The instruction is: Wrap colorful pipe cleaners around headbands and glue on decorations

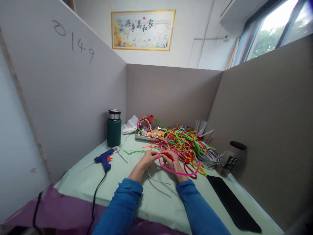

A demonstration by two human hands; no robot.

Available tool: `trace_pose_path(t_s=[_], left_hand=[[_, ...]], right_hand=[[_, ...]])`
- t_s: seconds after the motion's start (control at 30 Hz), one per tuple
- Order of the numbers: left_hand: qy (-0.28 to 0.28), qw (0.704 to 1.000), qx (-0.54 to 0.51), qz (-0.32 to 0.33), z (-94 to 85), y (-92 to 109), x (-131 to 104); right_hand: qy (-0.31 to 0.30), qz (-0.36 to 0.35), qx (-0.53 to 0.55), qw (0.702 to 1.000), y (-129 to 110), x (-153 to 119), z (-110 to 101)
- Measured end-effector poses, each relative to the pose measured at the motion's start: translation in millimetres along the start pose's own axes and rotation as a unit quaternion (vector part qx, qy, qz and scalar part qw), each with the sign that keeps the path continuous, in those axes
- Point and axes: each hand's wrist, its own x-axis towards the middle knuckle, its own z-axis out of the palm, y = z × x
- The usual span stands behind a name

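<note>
My left hand [148, 160] and my right hand [174, 163] meet over the table's middle, fingertips pinched close together. Between them is a bright pink pipe cleaner [182, 173], bent into a wide curve that hangs across my right wrist and ends to the right. A red fuzzy piece [169, 157] shows against my right hand; whether it is joined to the pink one, I cannot tell. The fingers partly hide the pinched spot. Loose grey pipe cleaners [160, 181] lie below the hands. Just beyond spreads a tangled pile of coloured pipe cleaners [182, 140].
On the left lie a blue glue gun [105, 159] with its cord and a green bottle [114, 129]. A metal tray [144, 138] of small pieces stands at the back. To the right are a long black flat object [232, 202] and a tipped, dark-lidded clear jar [232, 156]. Partitions enclose the table.
</note>
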Motion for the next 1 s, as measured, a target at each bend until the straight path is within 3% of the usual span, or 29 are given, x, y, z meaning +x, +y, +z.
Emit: trace_pose_path(t_s=[0.3, 0.53, 0.7, 0.93, 1.0], left_hand=[[-0.003, 0.995, -0.067, -0.071, -2.6, 2.4, -2.3], [-0.015, 0.983, -0.146, -0.109, -8.3, 4.3, -1.1], [-0.051, 0.989, -0.079, -0.119, -5.3, 6.6, -4.4], [-0.104, 0.989, 0.011, -0.101, 2.3, 10.6, -11.3], [-0.110, 0.991, 0.015, -0.080, 2.1, 11.0, -12.0]], right_hand=[[-0.003, -0.009, -0.008, 1.000, 0.4, 1.2, 5.0], [-0.031, 0.124, 0.165, 0.978, 19.6, 6.1, 3.7], [-0.005, 0.178, 0.200, 0.964, 15.3, 5.9, -0.9], [-0.052, 0.174, 0.205, 0.962, 13.1, 4.9, 5.3], [-0.036, 0.181, 0.214, 0.959, 14.6, 5.8, 5.3]])
